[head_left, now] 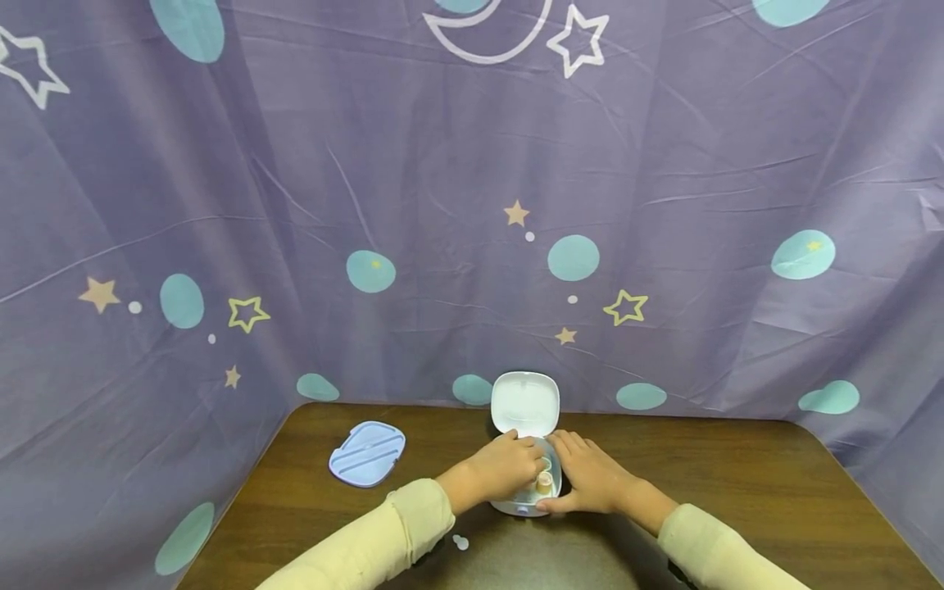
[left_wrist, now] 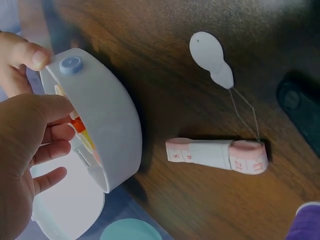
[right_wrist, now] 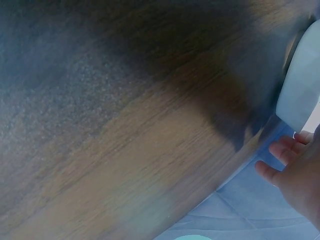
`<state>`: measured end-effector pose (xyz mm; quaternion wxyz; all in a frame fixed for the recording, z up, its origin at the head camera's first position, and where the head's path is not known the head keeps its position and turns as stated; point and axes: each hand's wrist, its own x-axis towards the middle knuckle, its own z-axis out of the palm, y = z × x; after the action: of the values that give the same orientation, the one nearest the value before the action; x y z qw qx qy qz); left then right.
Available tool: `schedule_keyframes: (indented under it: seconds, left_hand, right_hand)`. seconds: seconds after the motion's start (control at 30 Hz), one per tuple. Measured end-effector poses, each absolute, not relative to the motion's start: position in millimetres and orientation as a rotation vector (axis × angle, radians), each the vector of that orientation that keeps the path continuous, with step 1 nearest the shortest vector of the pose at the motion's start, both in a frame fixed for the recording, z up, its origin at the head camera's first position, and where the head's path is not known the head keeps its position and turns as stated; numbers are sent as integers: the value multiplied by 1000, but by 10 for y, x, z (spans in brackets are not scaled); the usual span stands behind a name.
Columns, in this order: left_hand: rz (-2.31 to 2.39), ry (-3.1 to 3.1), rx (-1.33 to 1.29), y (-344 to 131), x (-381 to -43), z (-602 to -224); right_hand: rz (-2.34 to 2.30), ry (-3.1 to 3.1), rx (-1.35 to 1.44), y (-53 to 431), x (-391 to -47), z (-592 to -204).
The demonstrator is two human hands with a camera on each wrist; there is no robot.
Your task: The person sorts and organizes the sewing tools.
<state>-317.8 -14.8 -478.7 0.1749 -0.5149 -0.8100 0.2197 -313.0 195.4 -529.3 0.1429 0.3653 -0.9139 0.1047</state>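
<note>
A white box (left_wrist: pixel 115 120) with a pale blue front button stands on the table with its lid (head_left: pixel 525 403) raised behind it. Inside sit a tan spool (head_left: pixel 544 482) and, in the left wrist view, something orange and yellow (left_wrist: pixel 80 126). My left hand (head_left: pixel 505 467) reaches over the left rim, its thumb and foremost fingers inside the box; what they touch is hidden by the box wall. Along the right side, my right hand (head_left: pixel 593 477) holds the box, thumb at the front rim near the button and fingers toward the back corner.
A pale blue ridged tray (head_left: pixel 367 454) lies left on the brown table (head_left: pixel 708 483). In the left wrist view, a rolled measuring tape (left_wrist: pixel 215 155), a white needle threader (left_wrist: pixel 210 57), a dark object (left_wrist: pixel 300 102) and a purple item (left_wrist: pixel 305 222) lie nearby. A purple patterned curtain (head_left: pixel 442 205) hangs behind.
</note>
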Motion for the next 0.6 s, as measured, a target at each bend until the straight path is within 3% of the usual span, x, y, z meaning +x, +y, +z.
schedule_keyframes:
  seconds: [0.6]
  left_hand:
    - [541,-2275,-1422,-199,-3228,-4836]
  right_hand:
    - [378,-2679,1046,1947,-3122,-5295]
